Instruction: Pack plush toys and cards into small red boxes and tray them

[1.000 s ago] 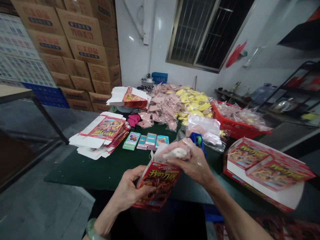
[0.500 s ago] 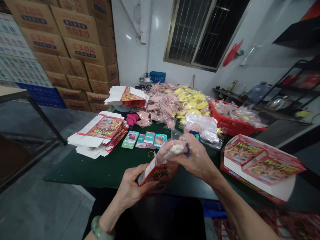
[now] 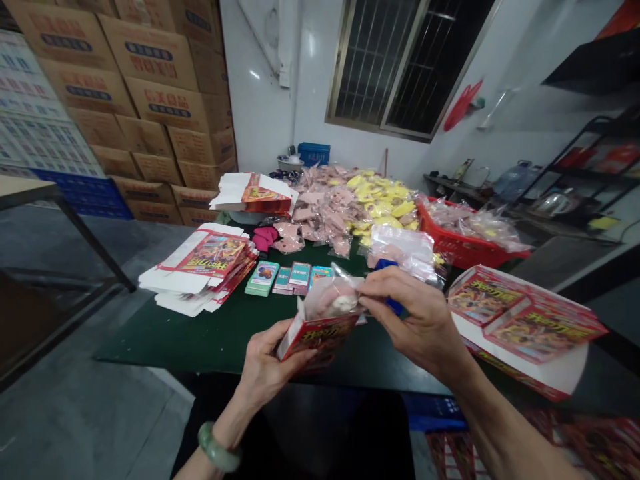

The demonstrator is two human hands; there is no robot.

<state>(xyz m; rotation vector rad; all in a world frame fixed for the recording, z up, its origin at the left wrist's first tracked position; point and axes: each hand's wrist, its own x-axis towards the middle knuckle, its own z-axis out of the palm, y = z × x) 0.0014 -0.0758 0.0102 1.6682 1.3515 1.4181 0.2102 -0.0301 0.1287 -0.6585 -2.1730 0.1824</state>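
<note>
My left hand (image 3: 267, 363) grips a red printed cardboard box (image 3: 320, 340), tilted with its open top upward. Part of a pink and white soft item in a clear plastic bag (image 3: 336, 299) sits in the box mouth; its lower part is hidden by the box wall. Thumb and fingers of my right hand (image 3: 423, 320) pinch the edge of that bag at the right of the opening. Beyond the box, small stacks of cards (image 3: 262, 277) stand on the green tabletop (image 3: 210, 343). A dark blue object (image 3: 387, 267) shows partly behind my right hand.
Flattened red and white boxes (image 3: 200, 263) are piled at the left. Pink and yellow bagged items (image 3: 345, 207) heap up at the back, beside a red basket (image 3: 467, 247). At right, a display carton (image 3: 520, 333) holds filled-out red boxes.
The bagged item has gone down deeper into the box. My right hand has shifted slightly right and now pinches the bag's edge; the left hand still holds the box, now more upright.
</note>
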